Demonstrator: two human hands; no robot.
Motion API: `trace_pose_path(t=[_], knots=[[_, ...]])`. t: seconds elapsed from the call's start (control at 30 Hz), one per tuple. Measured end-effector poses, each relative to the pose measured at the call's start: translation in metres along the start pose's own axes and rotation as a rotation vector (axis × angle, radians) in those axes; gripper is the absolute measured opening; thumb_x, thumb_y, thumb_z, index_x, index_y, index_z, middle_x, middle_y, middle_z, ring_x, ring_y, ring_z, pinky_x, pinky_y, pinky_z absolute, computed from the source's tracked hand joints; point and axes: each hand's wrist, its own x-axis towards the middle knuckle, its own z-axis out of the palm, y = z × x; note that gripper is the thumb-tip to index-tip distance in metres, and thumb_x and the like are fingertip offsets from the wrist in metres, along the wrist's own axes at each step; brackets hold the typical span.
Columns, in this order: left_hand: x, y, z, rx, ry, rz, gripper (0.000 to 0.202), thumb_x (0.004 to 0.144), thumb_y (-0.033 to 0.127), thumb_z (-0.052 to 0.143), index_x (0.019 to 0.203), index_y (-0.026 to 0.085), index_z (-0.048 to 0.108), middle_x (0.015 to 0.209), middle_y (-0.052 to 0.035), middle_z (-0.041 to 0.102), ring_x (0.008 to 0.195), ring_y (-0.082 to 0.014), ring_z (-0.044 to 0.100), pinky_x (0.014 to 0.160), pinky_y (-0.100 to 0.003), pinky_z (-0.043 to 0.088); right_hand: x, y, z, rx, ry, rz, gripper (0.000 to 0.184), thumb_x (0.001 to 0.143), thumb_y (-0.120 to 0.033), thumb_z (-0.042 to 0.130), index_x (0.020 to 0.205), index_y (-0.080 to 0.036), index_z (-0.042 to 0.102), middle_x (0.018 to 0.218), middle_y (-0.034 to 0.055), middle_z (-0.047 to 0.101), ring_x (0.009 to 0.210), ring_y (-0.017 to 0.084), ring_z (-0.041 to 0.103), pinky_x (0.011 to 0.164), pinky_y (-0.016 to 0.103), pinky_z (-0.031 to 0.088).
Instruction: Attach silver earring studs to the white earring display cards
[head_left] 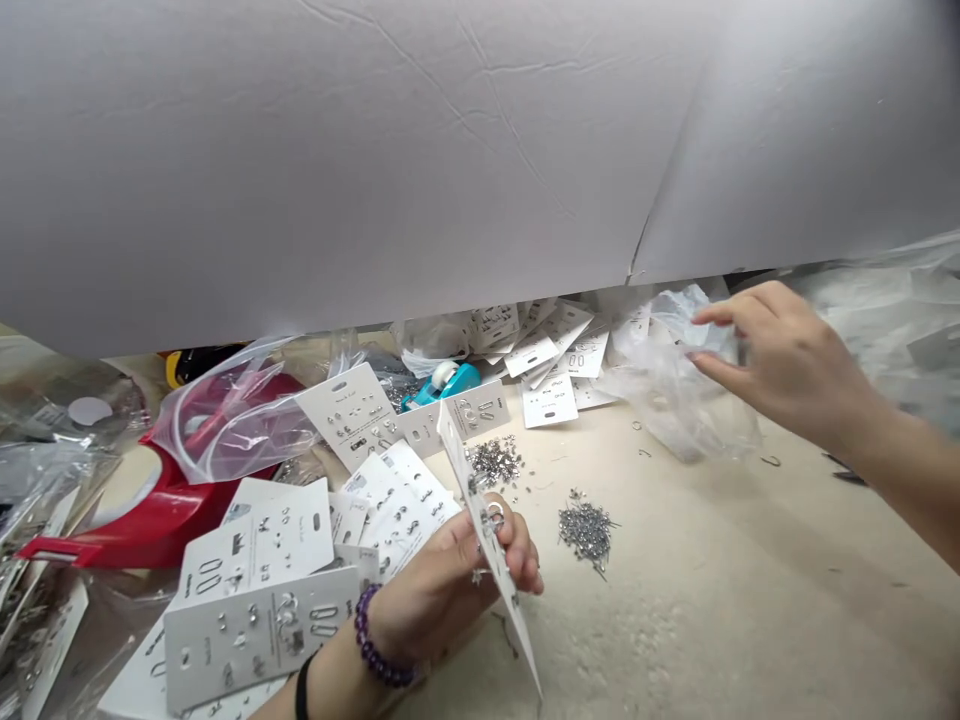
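My left hand grips a white earring card, held upright and nearly edge-on, with silver earrings on it. A purple bead bracelet is on that wrist. My right hand is raised at the right with thumb and index finger apart. Behind its fingertips lies a crumpled clear plastic bag; whether they touch, I cannot tell. Between the hands on the table sit a pile of silver earring studs and a pile of small silver earring backs.
Many filled earring cards overlap at the left, and more cards lie at the back. A red tape dispenser and a teal tape dispenser stand among plastic bags. A large white panel overhangs the table's back.
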Motion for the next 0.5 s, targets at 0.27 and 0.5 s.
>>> trace_pose_path(t=[0.27,0.5], knots=[[0.005,-0.003,-0.003,-0.112,0.078,0.005,0.009,0.077,0.024,0.058,0.075,0.016,0.056,0.068,0.0006,0.052,0.072,-0.0111,0.054,0.074,-0.027,0.045,0.009,0.011,0.004,0.372,-0.322,0.468,0.019,0.078,-0.035,0.055,0.092,-0.023,0.048,0.076,0.0021,0.064,0.056,0.016,0.058,0.051,0.027,0.042],[0.002,-0.004,-0.009,-0.138,0.048,0.007,0.009,0.077,0.024,0.057,0.076,0.015,0.057,0.069,-0.0005,0.054,0.073,-0.0114,0.055,0.074,-0.027,0.044,-0.005,0.004,0.006,0.486,-0.481,0.368,0.017,0.079,-0.037,0.05,0.082,-0.023,0.059,0.078,0.0038,0.064,0.07,0.018,0.061,0.063,0.03,0.047]])
